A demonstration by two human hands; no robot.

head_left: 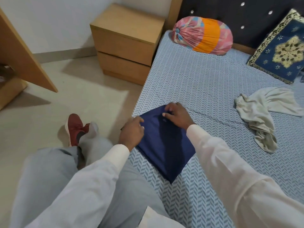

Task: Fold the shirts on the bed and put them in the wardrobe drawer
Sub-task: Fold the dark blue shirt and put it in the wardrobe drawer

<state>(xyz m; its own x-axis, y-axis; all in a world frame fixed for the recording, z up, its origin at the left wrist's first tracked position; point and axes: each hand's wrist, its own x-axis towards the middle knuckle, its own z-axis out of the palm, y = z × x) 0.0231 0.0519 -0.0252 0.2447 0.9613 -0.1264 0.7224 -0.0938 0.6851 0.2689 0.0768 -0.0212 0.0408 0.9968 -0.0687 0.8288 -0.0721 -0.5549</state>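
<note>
- Your folded navy-blue cloth shirt point(164, 142) lies flat as a neat rectangle at the near left edge of the bed with the blue-and-white herringbone sheet point(205, 83), one corner reaching the mattress edge.
- Your left hand point(131, 134) rests on the shirt's left edge, the fingers curled over the fabric at the bed's border; you cannot tell from here whether they pinch the cloth or only press on it.
- Your right hand point(177, 115) sits on the shirt's far corner, fingers bent and fingertips down on the fabric; whether it grips a fold or just presses is likewise unclear.
- A crumpled pale grey-green shirt point(259, 116) lies unfolded on the sheet, well apart from the navy one, to your right.
- At the head of the bed lie a pink-and-orange round bolster pillow point(204, 37) and a dark blue cushion with a gold floral pattern point(279, 51).
- A light wooden two-drawer bedside cabinet point(125, 41) stands on the floor just beside the bed.
- Your red shoe point(74, 127) is on the floor left of the bed.
</note>
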